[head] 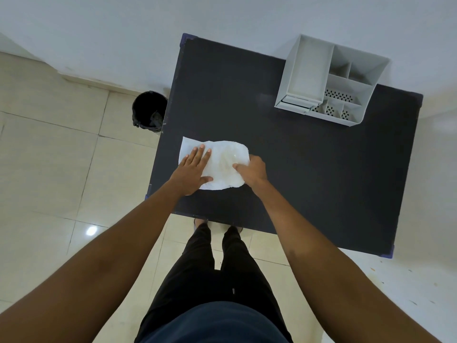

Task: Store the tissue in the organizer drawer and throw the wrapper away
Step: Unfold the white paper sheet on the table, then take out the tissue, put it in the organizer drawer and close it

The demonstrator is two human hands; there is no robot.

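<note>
**Q:** Dark trousers and two bare forearms fill the near view. What are the hands doing?

**A:** Both are on the tissue pack (223,164), near the front left corner of the dark surface (309,169). The left hand (194,169) lies flat, fingers spread on it; the right hand (251,169) has its fingers pinched on the pack's right end.

**Q:** How does it lie?

**A:** Long axis left to right.

**Q:** Progress?

**A:** Early, I judge. Tissue looks still wrapped. The organizer (331,80) waits well beyond the pack; the bin (149,111) is on the floor left of it.
</note>
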